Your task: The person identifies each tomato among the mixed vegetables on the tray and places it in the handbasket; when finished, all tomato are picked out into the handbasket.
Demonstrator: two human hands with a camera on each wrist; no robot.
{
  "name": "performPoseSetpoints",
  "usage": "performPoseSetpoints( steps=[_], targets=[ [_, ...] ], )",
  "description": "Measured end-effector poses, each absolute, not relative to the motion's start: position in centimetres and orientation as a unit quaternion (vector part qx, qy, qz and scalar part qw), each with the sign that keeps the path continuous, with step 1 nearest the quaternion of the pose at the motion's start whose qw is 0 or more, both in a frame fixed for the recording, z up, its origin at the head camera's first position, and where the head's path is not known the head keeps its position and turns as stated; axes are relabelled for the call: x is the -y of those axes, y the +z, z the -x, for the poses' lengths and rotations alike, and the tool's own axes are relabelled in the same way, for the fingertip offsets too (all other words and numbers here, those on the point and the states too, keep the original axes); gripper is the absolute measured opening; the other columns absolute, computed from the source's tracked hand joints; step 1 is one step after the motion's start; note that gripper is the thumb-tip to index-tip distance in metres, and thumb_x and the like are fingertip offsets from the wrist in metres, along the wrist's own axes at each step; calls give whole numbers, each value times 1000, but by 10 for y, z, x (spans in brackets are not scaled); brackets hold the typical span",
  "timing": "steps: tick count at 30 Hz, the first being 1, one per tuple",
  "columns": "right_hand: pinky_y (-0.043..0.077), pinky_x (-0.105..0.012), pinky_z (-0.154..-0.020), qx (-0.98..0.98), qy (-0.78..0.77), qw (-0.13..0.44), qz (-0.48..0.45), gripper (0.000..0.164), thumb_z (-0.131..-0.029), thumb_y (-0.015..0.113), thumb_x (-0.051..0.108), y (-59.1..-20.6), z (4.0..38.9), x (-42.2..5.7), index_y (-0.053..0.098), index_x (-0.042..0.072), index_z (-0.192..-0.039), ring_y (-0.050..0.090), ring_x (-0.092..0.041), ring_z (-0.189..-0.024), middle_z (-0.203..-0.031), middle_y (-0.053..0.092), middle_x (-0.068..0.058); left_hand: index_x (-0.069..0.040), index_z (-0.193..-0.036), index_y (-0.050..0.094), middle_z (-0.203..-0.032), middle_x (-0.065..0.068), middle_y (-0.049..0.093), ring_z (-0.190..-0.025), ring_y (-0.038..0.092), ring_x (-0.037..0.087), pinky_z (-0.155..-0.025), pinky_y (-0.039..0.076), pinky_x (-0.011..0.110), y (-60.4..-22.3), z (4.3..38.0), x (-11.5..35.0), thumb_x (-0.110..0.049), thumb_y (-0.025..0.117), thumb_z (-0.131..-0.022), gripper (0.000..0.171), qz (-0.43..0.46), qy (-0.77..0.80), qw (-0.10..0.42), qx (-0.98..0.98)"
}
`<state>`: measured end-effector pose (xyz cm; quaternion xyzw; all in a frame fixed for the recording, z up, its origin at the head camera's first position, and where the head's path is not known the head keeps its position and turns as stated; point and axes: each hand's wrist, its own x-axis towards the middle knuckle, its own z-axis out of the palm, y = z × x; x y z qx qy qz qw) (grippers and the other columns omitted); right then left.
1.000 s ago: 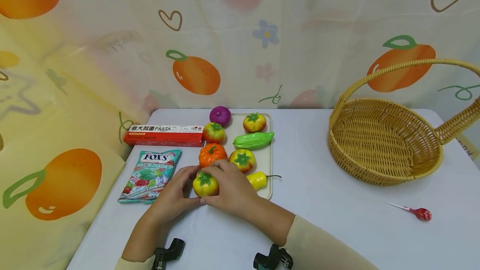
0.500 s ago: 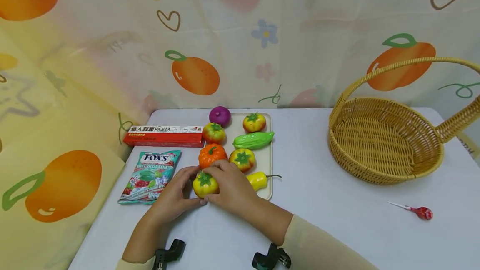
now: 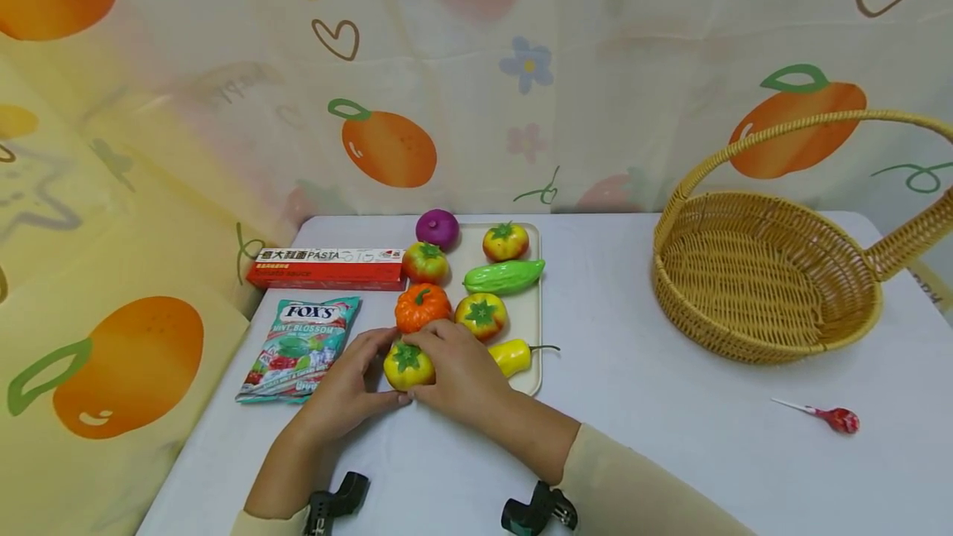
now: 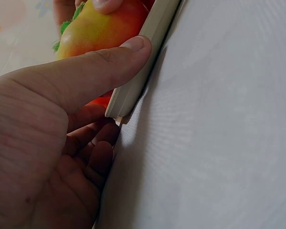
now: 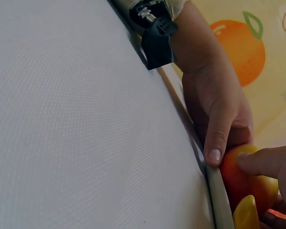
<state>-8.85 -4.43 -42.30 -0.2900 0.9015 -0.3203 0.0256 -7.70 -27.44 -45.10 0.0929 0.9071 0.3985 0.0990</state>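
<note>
At the near left corner of the cream tray [image 3: 527,379] sits a yellow-red toy tomato [image 3: 409,367] with a green leafy top. My right hand [image 3: 465,370] holds it from the right, its thumb pressed on the skin in the right wrist view. My left hand [image 3: 350,379] curls round the tray's corner; its thumb [image 4: 105,67] lies along the front rim, close against the tomato, and its other fingers bend beside the corner, partly hidden. Right beyond the hands is an orange toy pumpkin [image 3: 422,308]. A yellow toy pepper [image 3: 511,358] lies beside the right hand.
The tray also carries more toy tomatoes [image 3: 481,317], a green gourd [image 3: 504,278] and a purple onion [image 3: 437,229]. Left of it lie a pasta box [image 3: 328,270] and a candy bag [image 3: 298,351]. Rightward stand a wicker basket [image 3: 744,288] and a lollipop [image 3: 837,420].
The right thumb has shifted slightly rightward along the tomato's near side. Otherwise both hands and the tomato stay in place, with only a small sway of the head view.
</note>
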Motion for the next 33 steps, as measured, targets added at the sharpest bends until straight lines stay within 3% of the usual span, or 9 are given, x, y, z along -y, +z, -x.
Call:
performPoseSetpoints(
  steps=[8, 20, 33],
  targets=[
    [55, -31, -104, -897, -333, 13, 290, 62, -85, 93, 33, -422, 89, 42, 68, 19, -141, 58, -18, -119, -131, 61, 1, -16, -159, 48, -159, 8, 48, -149, 44, 34, -119, 38, 51, -452, 79, 274, -16, 96, -81, 91, -103, 396, 88, -908],
    [53, -33, -107, -868, -409, 41, 279, 62, -84, 94, 26, -412, 82, 35, 68, 21, -140, 57, -15, -123, -133, 61, 3, -19, -159, 49, -160, 7, 46, -149, 44, 34, -118, 40, 49, -450, 76, 273, -4, 95, -79, 93, -81, 407, 99, -904],
    [52, -30, -108, -844, -461, 70, 265, 60, -85, 93, 21, -404, 81, 25, 68, 21, -140, 57, -12, -123, -133, 59, 4, -17, -158, 49, -158, 9, 49, -149, 45, 34, -118, 39, 49, -451, 76, 273, -11, 95, -81, 91, -100, 399, 88, -907]
  ],
)
